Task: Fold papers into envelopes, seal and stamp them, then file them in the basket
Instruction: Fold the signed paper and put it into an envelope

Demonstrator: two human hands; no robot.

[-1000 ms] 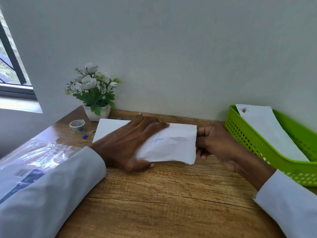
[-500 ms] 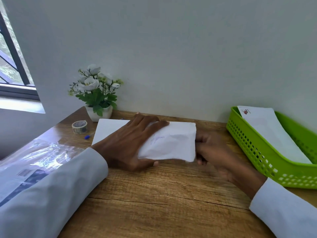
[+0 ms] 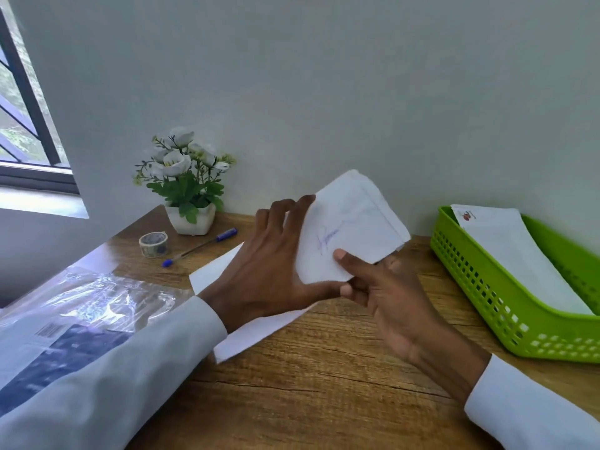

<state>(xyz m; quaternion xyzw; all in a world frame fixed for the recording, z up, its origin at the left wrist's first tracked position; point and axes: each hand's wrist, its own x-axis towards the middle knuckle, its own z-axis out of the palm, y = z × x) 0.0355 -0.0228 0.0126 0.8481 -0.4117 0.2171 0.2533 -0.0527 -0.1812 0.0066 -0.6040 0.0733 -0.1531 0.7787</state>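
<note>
A folded white paper (image 3: 354,222) with a blue scribble is lifted off the desk and tilted up toward the wall. My right hand (image 3: 386,293) pinches its lower edge, thumb on top. My left hand (image 3: 272,264) holds its left side, fingers spread against it. Under my left hand a white envelope (image 3: 253,332) lies flat on the wooden desk (image 3: 324,384). At the right stands a green basket (image 3: 506,306) with one white envelope (image 3: 513,251) leaning inside it.
A potted white flower (image 3: 185,180) stands against the wall at the back left. A roll of tape (image 3: 153,244) and a blue pen (image 3: 201,245) lie in front of it. A clear plastic packet (image 3: 71,316) covers the desk's left side.
The folded paper lay pressed flat on the desk under my left hand; now both hands have raised it and tilted it upright. The envelope beneath is uncovered.
</note>
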